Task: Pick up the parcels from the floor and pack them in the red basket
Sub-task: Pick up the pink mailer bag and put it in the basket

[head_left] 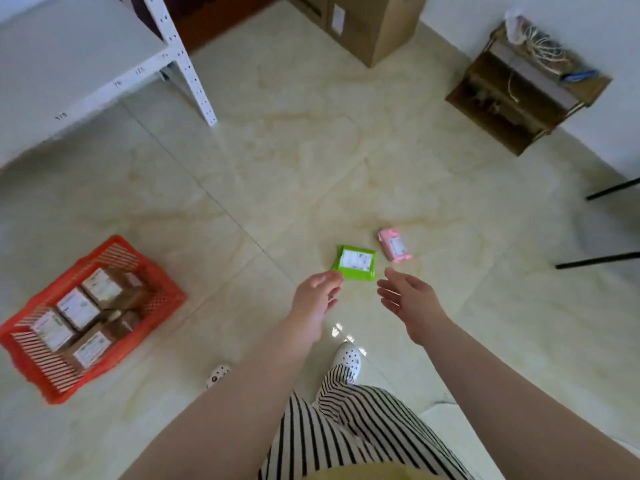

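A green parcel (355, 263) with a white label lies flat on the floor tiles. Just to its right lies a smaller pink parcel (394, 244), also labelled. My left hand (317, 299) hovers above the floor at the green parcel's near left corner, fingers relaxed and holding nothing. My right hand (407, 297) is stretched out with the palm turned inward and fingers spread, just short of the green parcel's near right corner. The red basket (162, 282) stands on the floor at the left and holds several brown labelled boxes.
A white metal shelf rack (187, 64) stands at the back left. A cardboard box (374, 26) sits by the far wall and a small wooden stand (519, 95) with cables at the back right. Black chair legs (602, 259) reach in from the right.
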Available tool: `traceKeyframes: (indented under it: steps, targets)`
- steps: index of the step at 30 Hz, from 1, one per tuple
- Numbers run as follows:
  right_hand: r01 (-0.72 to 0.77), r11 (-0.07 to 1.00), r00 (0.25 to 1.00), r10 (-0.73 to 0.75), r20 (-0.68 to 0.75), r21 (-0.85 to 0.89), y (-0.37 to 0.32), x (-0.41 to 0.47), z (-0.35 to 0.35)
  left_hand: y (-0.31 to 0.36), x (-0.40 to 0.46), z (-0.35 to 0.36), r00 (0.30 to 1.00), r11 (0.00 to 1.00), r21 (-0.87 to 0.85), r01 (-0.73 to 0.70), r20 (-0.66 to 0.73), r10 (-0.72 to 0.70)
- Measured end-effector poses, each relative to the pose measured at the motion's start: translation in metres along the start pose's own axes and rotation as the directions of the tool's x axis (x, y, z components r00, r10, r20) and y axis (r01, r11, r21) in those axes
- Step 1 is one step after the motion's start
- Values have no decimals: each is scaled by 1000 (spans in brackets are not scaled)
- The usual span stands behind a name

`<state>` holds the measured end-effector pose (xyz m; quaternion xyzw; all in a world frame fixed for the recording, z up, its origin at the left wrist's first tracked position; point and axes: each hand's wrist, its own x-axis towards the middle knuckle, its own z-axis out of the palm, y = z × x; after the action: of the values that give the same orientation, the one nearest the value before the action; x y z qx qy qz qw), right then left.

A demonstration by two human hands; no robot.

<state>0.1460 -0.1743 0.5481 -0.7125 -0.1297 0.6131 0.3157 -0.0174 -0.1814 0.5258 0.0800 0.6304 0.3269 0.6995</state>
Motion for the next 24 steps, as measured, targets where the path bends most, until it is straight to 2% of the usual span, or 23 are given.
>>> traceKeyframes:
  steps: [3, 8, 16, 24]
  targets:
    - [-25, 1000, 999, 25, -20, 2, -25, 26, -18, 5, 14, 35, 1000, 1000, 20, 0, 14, 0]
    - [-93, 996, 995, 94, -24, 5, -52, 65, -26, 25, 48, 60, 998, 999, 46, 17, -61, -14]
    - [-160, 987, 972, 158, -173, 5, -107, 142, -44, 77, 136, 93, 984, 987, 145, 72, -175, -46]
    - [-234, 972, 954, 230, -191, 4, -134, 234, -65, 99, 215, 157, 994, 980, 182, 74, -98, -57]
